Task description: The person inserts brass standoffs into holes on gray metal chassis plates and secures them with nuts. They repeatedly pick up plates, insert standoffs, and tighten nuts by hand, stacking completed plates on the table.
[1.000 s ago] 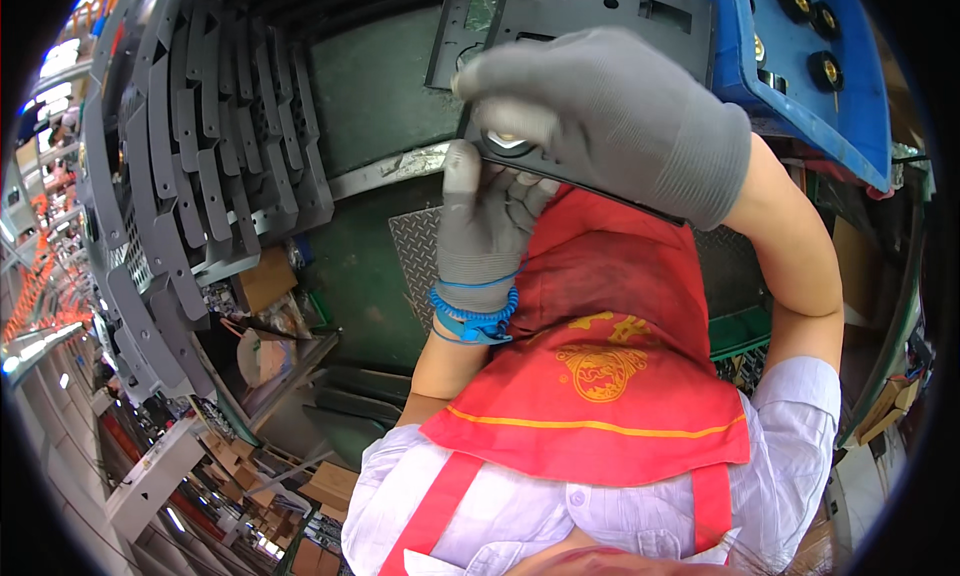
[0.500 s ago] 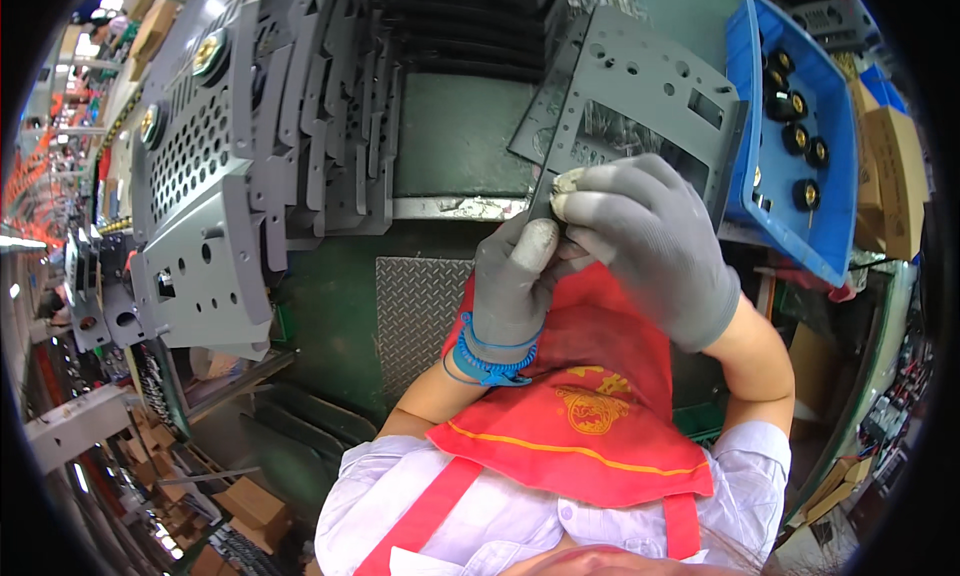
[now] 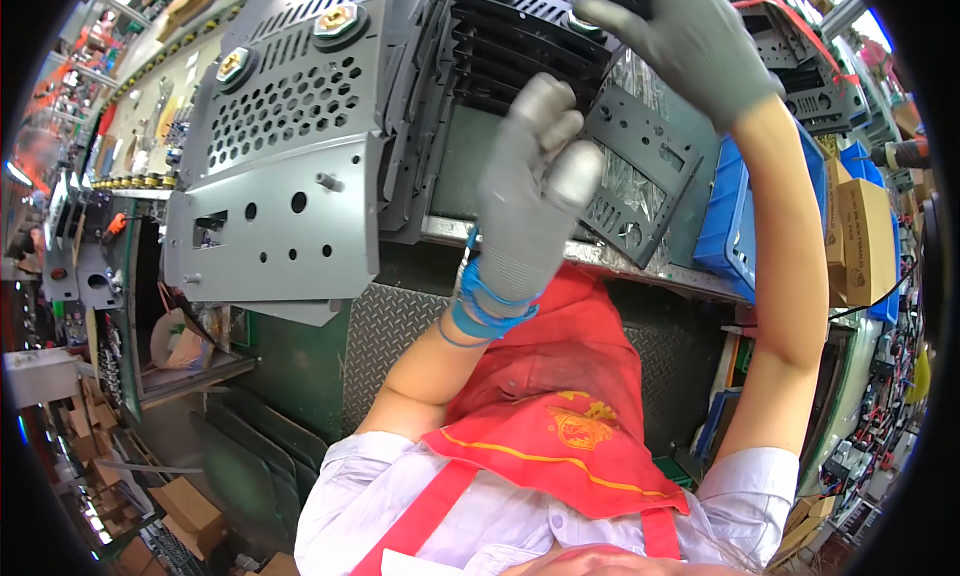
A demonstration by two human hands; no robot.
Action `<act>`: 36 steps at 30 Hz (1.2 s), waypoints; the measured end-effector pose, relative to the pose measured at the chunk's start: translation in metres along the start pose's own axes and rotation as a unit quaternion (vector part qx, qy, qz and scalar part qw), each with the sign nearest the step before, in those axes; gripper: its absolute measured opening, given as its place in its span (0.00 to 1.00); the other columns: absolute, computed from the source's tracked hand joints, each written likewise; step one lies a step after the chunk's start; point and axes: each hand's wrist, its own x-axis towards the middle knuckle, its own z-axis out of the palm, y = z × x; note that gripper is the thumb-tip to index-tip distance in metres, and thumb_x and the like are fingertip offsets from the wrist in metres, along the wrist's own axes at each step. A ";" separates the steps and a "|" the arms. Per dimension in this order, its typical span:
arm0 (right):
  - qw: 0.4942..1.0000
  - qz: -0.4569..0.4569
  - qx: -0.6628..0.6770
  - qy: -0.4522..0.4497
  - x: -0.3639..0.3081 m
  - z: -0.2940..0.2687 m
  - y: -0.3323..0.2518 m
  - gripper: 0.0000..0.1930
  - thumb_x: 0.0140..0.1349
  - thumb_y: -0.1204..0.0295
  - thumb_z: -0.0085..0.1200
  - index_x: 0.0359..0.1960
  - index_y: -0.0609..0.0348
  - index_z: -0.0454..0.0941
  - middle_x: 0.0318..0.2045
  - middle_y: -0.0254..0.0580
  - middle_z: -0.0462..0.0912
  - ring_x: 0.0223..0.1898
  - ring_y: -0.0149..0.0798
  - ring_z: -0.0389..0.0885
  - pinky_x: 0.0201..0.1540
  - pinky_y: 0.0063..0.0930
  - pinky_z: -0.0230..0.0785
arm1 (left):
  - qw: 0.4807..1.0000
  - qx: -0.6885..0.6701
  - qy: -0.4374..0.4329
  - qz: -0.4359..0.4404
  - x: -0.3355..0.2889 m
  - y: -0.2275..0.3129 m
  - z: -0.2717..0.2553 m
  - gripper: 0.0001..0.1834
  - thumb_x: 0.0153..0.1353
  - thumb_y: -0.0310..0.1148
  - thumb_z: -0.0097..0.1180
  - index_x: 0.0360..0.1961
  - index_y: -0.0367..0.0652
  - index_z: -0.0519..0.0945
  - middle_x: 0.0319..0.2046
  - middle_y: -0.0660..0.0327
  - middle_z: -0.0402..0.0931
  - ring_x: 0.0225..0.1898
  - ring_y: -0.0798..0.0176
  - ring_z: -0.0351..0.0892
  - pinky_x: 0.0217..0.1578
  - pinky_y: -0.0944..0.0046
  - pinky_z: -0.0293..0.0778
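My left hand [image 3: 525, 191], in a grey glove, is raised in front of the bench, blurred. It holds nothing visible, its thumb apart from the loosely bent fingers. My right hand [image 3: 695, 51], also gloved, reaches to the far side, with one digit stretched left and others partly cut off by the top edge. Nothing shows in its grasp. Beneath it is a row of black slatted metal panels [image 3: 520, 61] with brass-centred fittings [image 3: 585, 24]. A dark grey punched panel [image 3: 640, 141] lies slanted on clear plastic wrap between my hands.
At left, grey perforated panels [image 3: 275, 216] stand stacked, brass-centred fittings [image 3: 340, 21] on the front one. A blue bin [image 3: 735, 216] sits beside my right forearm, cardboard boxes [image 3: 868, 241] beyond. The bench's metal edge [image 3: 460, 228] crosses in front; tread-plate flooring [image 3: 395, 331] lies below.
My hands have come apart from their pinch near the bench edge. The right has moved far forward and the left slightly up. The lighter grey panel no longer lies over the dark one.
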 end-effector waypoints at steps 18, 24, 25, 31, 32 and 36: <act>0.986 -0.008 0.167 -0.006 0.005 -0.015 0.059 0.22 0.72 0.56 0.43 0.46 0.65 0.79 0.35 0.56 0.83 0.41 0.56 0.81 0.47 0.42 0.72 | 0.850 0.405 -0.268 0.205 -0.052 -0.075 -0.029 0.10 0.55 0.36 0.64 0.37 0.47 0.84 0.47 0.60 0.80 0.57 0.51 0.72 0.67 0.40 0.51; 0.924 0.194 -0.101 -0.314 -0.138 -0.036 0.178 0.25 0.56 0.68 0.59 0.58 0.54 0.75 0.52 0.49 0.81 0.50 0.49 0.81 0.54 0.38 0.72 | 0.851 0.396 -0.304 0.159 -0.073 -0.058 -0.032 0.07 0.54 0.33 0.63 0.35 0.46 0.84 0.43 0.61 0.82 0.55 0.52 0.75 0.68 0.41 0.50; 0.881 0.277 -0.056 -0.378 -0.151 -0.035 0.167 0.25 0.54 0.71 0.57 0.57 0.52 0.76 0.53 0.50 0.80 0.53 0.51 0.79 0.60 0.38 0.70 | 0.851 0.395 -0.308 0.158 -0.075 -0.056 -0.032 0.07 0.54 0.33 0.64 0.34 0.45 0.83 0.43 0.60 0.82 0.55 0.52 0.75 0.68 0.41 0.50; 0.865 0.371 -0.165 -0.294 -0.204 0.019 0.138 0.18 0.62 0.63 0.59 0.52 0.51 0.73 0.48 0.54 0.80 0.52 0.55 0.80 0.54 0.49 0.72 | 0.846 0.393 -0.319 0.168 -0.079 -0.058 -0.034 0.09 0.54 0.34 0.64 0.35 0.45 0.83 0.43 0.61 0.82 0.55 0.52 0.75 0.69 0.41 0.50; 0.869 0.358 -0.150 -0.308 -0.207 0.019 0.136 0.18 0.62 0.63 0.59 0.52 0.51 0.72 0.47 0.54 0.80 0.52 0.56 0.79 0.54 0.48 0.72 | 0.842 0.399 -0.320 0.171 -0.079 -0.057 -0.034 0.09 0.54 0.34 0.64 0.36 0.45 0.83 0.43 0.60 0.82 0.55 0.52 0.75 0.69 0.41 0.50; 0.861 0.354 -0.124 -0.343 -0.209 0.007 0.130 0.20 0.63 0.63 0.58 0.54 0.53 0.69 0.45 0.54 0.80 0.52 0.57 0.78 0.54 0.46 0.71 | 0.831 0.417 -0.321 0.179 -0.079 -0.048 -0.032 0.10 0.55 0.34 0.64 0.38 0.43 0.83 0.45 0.57 0.80 0.55 0.50 0.75 0.67 0.40 0.54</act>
